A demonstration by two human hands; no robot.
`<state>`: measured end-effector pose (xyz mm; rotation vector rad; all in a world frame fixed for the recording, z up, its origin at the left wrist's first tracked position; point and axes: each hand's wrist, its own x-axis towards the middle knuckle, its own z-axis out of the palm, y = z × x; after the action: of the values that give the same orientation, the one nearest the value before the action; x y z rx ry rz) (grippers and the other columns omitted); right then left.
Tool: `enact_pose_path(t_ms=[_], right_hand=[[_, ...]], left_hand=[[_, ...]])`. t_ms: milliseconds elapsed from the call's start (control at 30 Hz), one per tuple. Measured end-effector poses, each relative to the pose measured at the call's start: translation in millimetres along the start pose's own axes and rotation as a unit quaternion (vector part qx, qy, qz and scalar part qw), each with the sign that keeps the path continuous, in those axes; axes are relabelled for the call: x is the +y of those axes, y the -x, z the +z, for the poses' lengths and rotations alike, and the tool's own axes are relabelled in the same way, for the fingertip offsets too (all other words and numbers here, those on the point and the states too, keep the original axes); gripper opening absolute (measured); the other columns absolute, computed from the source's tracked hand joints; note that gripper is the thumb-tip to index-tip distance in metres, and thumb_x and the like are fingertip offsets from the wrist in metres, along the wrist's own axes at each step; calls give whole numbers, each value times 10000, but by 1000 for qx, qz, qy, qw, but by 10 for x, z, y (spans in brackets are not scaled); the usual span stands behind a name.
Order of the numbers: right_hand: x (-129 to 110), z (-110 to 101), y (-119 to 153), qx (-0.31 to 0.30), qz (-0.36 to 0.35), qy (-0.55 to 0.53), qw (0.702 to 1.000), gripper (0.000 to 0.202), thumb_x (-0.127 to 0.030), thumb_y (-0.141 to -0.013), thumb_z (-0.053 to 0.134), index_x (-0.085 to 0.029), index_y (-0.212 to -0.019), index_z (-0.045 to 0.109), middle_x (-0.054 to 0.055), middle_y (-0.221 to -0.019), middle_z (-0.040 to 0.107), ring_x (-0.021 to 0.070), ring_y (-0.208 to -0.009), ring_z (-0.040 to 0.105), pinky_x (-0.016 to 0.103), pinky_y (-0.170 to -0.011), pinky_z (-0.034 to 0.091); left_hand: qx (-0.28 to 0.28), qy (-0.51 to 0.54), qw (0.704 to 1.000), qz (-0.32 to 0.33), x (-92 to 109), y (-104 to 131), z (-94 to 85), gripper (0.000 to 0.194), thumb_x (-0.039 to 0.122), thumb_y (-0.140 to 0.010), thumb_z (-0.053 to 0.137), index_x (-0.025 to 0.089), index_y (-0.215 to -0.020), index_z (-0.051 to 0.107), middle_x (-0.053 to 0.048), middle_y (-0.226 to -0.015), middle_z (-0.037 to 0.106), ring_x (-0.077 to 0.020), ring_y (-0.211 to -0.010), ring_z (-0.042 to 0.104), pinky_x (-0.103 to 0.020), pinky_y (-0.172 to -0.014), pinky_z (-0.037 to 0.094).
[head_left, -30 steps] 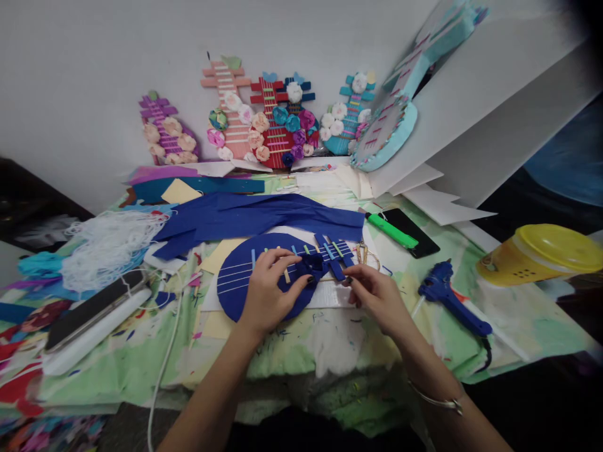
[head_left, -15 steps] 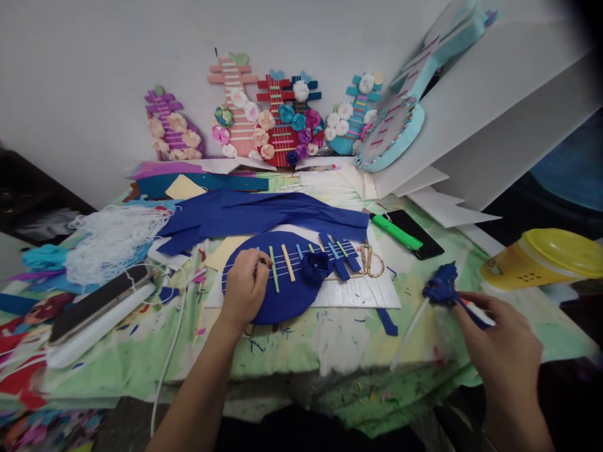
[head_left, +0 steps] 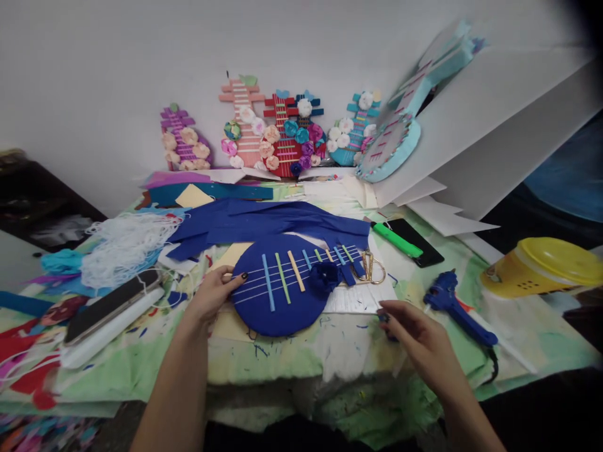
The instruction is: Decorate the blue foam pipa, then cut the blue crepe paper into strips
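Observation:
A blue guitar-shaped craft piece (head_left: 282,317) lies in the middle of the table. White strings, coloured bars and a dark blue flower (head_left: 325,275) decorate it. My left hand (head_left: 211,294) grips its left rim, thumb on top and the other fingers at or under the edge. To the lower right, my right hand (head_left: 419,336) has thumb and index finger close together on a small blue strip (head_left: 391,337), mostly hidden by the fingers. Right of that hand a blue glue gun (head_left: 464,314) lies on the table. Gold-handled scissors (head_left: 377,271) rest by the guitar's neck.
Blue sheet material (head_left: 264,220) lies behind the guitar. White yarn (head_left: 129,248) and a phone (head_left: 113,307) are at left. A green cutter (head_left: 398,240) rests on a black phone (head_left: 431,251), near a yellow-lidded tub (head_left: 541,270). Decorated guitars (head_left: 285,141) lean against the wall.
My right hand has let go of the glue gun and moved left to the blue strip. My left hand has shifted from the guitar's face to its left rim; the piece has turned slightly.

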<state>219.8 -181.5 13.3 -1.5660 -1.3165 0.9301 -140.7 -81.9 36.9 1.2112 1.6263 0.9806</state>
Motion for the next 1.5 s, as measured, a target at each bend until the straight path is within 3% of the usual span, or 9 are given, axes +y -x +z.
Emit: enact_pose_path(t_ms=[167, 467, 633, 833, 1000, 1133, 1233, 1333, 1500], right_hand=[[-169, 284, -140, -114, -22, -57, 992, 402, -388, -865, 536, -223, -1230, 499, 110, -1187, 612, 218, -981, 634, 385, -855, 526], [-322, 649, -392, -111, -106, -190, 970, 427, -341, -860, 574, -235, -1258, 458, 106, -1202, 622, 208, -1062, 612, 404, -961, 466], [-451, 745, -480, -86, -83, -274, 954, 409, -339, -811, 622, -224, -1183, 499, 75, -1010, 706, 214, -880, 671, 363, -750, 547], [-445, 681, -609, -63, -97, -262, 958, 380, -290, -788, 620, -212, -1150, 533, 70, -951, 714, 204, -811, 669, 316, -650, 532], [-377, 619, -717, -58, -117, -185, 974, 386, -242, -789, 565, -206, -1173, 539, 83, -982, 706, 213, -857, 664, 338, -707, 518], [-351, 604, -782, -49, -137, -118, 982, 368, -224, -776, 538, -211, -1142, 576, 83, -968, 712, 227, -891, 662, 356, -734, 518], [-360, 608, -811, -44, -150, -82, 984, 367, -217, -770, 532, -212, -1131, 597, 83, -958, 717, 233, -903, 662, 363, -748, 518], [-388, 613, -823, -43, -159, -59, 985, 377, -203, -772, 519, -210, -1140, 598, 85, -960, 718, 232, -889, 665, 365, -751, 519], [-439, 620, -802, -32, -178, -30, 983, 376, -176, -778, 497, -217, -1138, 597, 96, -1027, 702, 242, -931, 662, 397, -806, 512]], left_hand=[[5, 156, 988, 11, -71, 289, 104, 560, 494, -522, 810, 202, -858, 470, 22, -617, 642, -154, -496, 610, -265, -496, 508], [44, 350, 936, 14, -254, 699, 512, 499, 360, -612, 813, 232, -986, 508, -1, -837, 662, -141, -646, 642, -242, -559, 539], [32, 349, 936, 10, -199, 767, 593, 480, 337, -655, 793, 271, -1045, 521, -3, -920, 684, -183, -795, 665, -266, -665, 556], [-10, 282, 959, 2, -276, 724, 448, 561, 363, -617, 819, 186, -1064, 531, -75, -932, 702, -233, -827, 681, -350, -742, 566], [94, 229, 965, 83, -311, 527, 307, 537, 447, -635, 782, 168, -1020, 532, -121, -1070, 652, -251, -962, 653, -376, -818, 540], [195, 108, 945, 241, -99, 430, 271, 459, 389, -736, 703, 204, -1107, 507, -125, -1243, 548, -264, -1173, 540, -420, -939, 469], [286, -77, 869, 396, 245, 441, 314, 308, 279, -771, 672, 193, -1047, 566, -106, -1151, 581, -257, -1133, 533, -435, -943, 441], [236, -160, 814, 506, 622, 437, 426, 163, 212, -804, 626, 189, -962, 592, -62, -970, 641, -222, -967, 584, -410, -896, 452], [165, -188, 851, 462, 929, 346, 667, 216, 206, -786, 623, 178, -995, 576, -60, -924, 654, -204, -868, 601, -348, -803, 481]])
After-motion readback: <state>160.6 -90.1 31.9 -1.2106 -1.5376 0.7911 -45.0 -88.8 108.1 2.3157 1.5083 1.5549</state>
